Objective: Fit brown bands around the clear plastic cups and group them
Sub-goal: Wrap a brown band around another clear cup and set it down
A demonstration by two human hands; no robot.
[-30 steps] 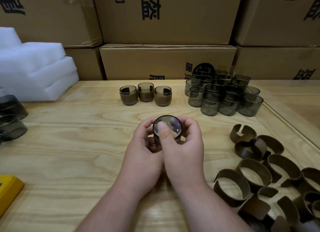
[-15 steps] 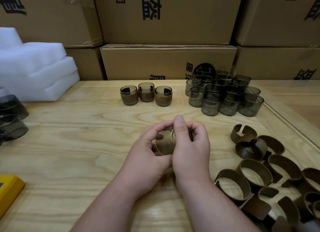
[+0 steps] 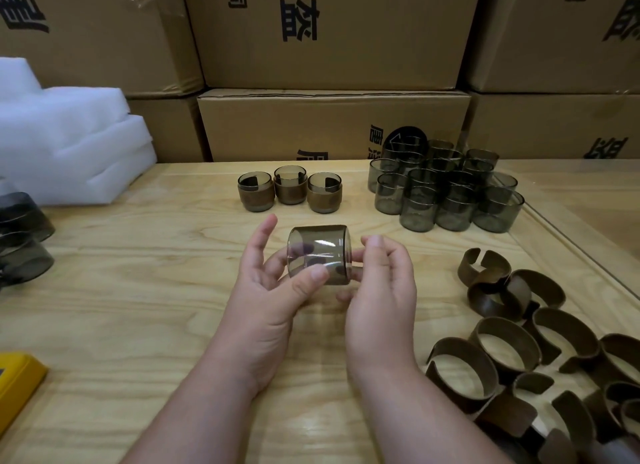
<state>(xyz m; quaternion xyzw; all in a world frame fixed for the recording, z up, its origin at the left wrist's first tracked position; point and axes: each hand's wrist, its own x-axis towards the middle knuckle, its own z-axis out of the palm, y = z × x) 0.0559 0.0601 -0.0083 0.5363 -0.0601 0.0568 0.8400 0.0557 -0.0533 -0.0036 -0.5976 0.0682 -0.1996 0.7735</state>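
A smoky clear plastic cup (image 3: 318,254) lies on its side in the air above the table's middle, with no band on it. My left hand (image 3: 273,290) grips it from the left with thumb under it and fingers behind. My right hand (image 3: 379,290) touches its right end with the fingertips. Three banded cups (image 3: 290,190) stand in a row behind the hands. A cluster of several bare cups (image 3: 446,190) stands at the back right. Several loose brown bands (image 3: 519,339) lie in a heap on the right.
White foam sheets (image 3: 65,141) are stacked at the back left. Dark cups (image 3: 20,238) lie at the left edge, and a yellow object (image 3: 17,384) sits at the front left. Cardboard boxes (image 3: 329,124) wall off the table's back. A raised table rim (image 3: 568,252) runs along the right.
The cup has been turned from end-on to lying sideways and lifted a little farther from me. My hands have spread apart, the left fingers opening wider around it.
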